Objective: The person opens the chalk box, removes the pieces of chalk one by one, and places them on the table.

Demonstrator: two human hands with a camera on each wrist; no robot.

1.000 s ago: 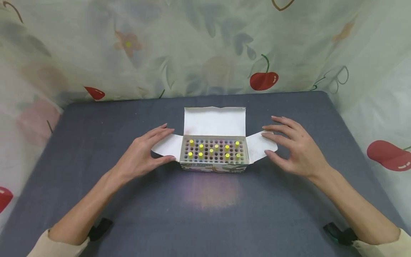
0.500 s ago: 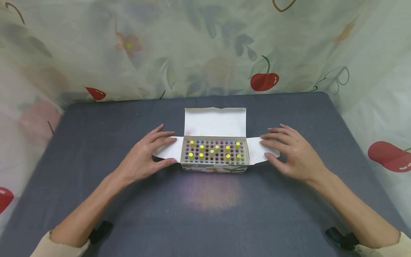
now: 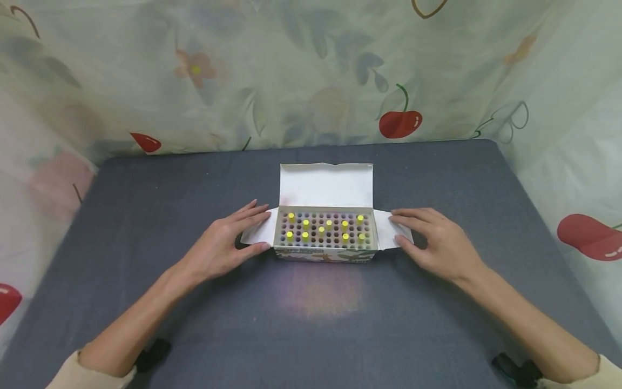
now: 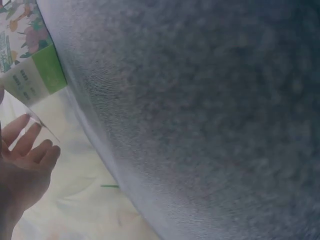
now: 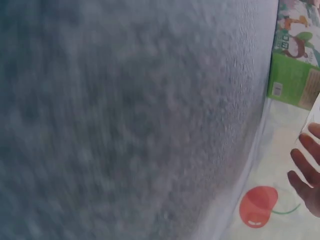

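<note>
Open cardboard box [image 3: 324,253] mid dark grey surface [image 3: 146,216], lid flap up at back; inside, grid of holes, ten yellow sticks [image 3: 305,222] standing in two rows, other holes dark. Left hand [image 3: 221,246] fingers straight, touching left side flap [image 3: 257,231]; right hand [image 3: 437,240] same, fingers relaxed on right side flap [image 3: 391,231]. Wrist views blurred: only box corner and fingertips visible

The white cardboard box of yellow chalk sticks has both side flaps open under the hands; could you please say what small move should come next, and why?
Probably fold both side flaps inward over the chalk. The left hand and right hand each rest straight fingers on a white side flap of the white cardboard box, both flaps already tilted up, while the white lid stands open behind the yellow chalk sticks.
</note>
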